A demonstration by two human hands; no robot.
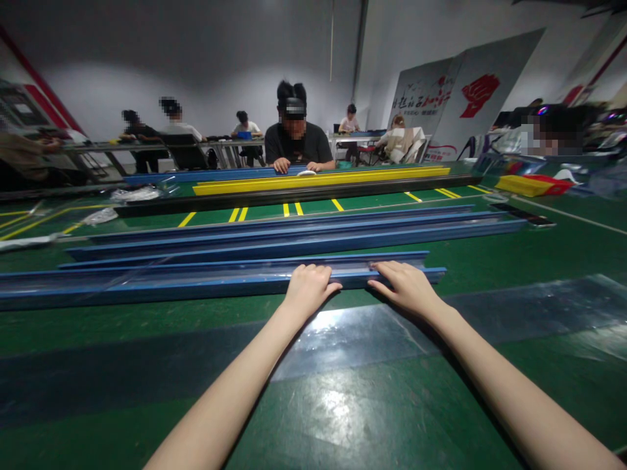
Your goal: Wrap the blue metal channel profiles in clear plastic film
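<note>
A long blue plastic channel strip lies across the green surface in front of me, with clear film visible inside its trough. My left hand grips it right of the picture's middle, fingers over its near wall and thumb pointing right. Farther along, close to its right end, my right hand holds the same wall with fingers reaching inside and thumb on my side. Between my forearms and beyond them on both sides stretches a flat clear plastic sheet, shiny with reflections.
More blue channel strips lie just beyond. Behind them are a black strip, a yellow strip and yellow tape marks. A dark flat phone-like object rests at right. Opposite, a co-worker has both hands near another blue strip.
</note>
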